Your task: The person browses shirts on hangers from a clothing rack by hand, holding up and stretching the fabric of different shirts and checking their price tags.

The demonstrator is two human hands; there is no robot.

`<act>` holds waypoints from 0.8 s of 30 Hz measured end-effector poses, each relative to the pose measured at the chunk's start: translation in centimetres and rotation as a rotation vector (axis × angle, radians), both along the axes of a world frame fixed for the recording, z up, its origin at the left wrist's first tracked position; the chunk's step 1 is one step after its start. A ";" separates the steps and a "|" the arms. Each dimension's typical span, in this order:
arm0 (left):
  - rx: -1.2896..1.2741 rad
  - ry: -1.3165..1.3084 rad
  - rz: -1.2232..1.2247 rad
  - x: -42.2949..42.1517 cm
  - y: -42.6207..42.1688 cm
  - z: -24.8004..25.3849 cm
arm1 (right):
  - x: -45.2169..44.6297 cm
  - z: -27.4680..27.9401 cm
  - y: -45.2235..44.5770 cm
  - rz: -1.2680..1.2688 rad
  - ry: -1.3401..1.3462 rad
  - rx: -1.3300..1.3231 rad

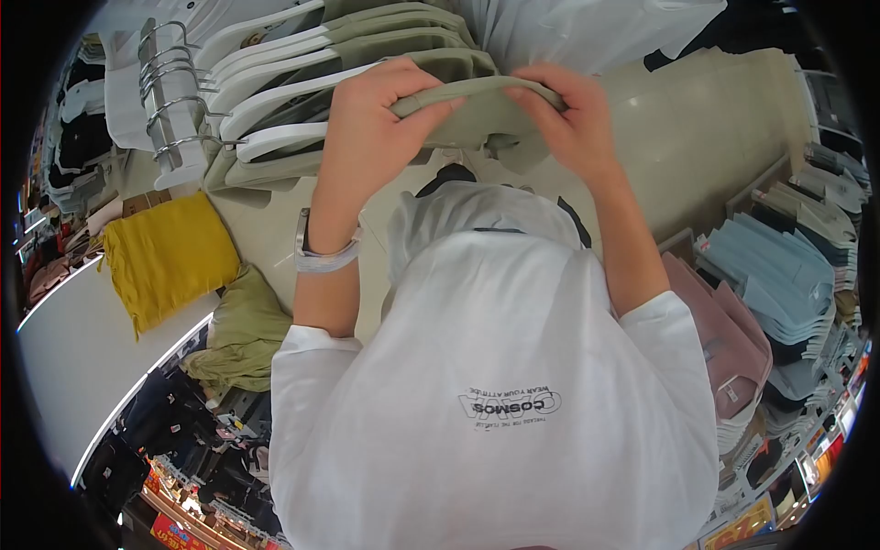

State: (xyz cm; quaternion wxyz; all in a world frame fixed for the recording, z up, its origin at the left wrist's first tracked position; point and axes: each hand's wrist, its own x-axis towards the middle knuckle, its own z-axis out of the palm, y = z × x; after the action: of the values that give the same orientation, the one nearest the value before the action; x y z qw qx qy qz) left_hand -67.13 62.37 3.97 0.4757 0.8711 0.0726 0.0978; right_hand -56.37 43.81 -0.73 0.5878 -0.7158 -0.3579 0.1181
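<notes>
My left hand (pixel 380 115), with a watch and a band at its wrist, pinches the edge of a sage-green garment (pixel 486 115) between thumb and fingers. My right hand (pixel 573 115) grips the same edge further right, so the fabric arches between both hands. To the left of my left hand, several similar green garments (pixel 403 41) hang on white hangers (pixel 284 137). Their hooks loop over a metal rail (pixel 165 101). The garment in my hands seems to belong to the nearest hanger, though my left hand hides part of it.
White plastic-like sheeting (pixel 587 32) hangs beyond my hands. A folded yellow cloth (pixel 170 261) lies on a white surface (pixel 82 339) at left, beside a crumpled green cloth (pixel 243 330). Pink garments (pixel 720 330) and light-blue garments (pixel 770 270) are stacked or hung at right. The floor (pixel 706 137) is pale and glossy.
</notes>
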 end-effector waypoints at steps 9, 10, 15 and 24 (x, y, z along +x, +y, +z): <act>0.002 -0.115 0.093 0.6 -0.2 -0.4 | -0.4 -0.1 0.1 -0.078 -0.106 -0.059; 0.001 -0.117 0.089 0.6 -0.2 -0.4 | -0.5 -0.1 0.3 -0.094 -0.164 -0.045; 0.175 -0.066 0.086 0.4 -0.9 -0.8 | 0.0 -0.6 -0.4 -0.128 0.083 -0.078; 0.253 -0.486 0.183 -3.2 -1.4 -2.2 | 2.7 -5.6 -1.2 0.000 -0.042 -0.181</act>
State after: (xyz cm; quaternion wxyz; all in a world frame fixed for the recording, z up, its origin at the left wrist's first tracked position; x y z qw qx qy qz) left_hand -70.32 60.99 1.75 0.3562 0.8643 0.0217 0.3545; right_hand -53.70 42.59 -6.36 0.5131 -0.7684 -0.3578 0.1350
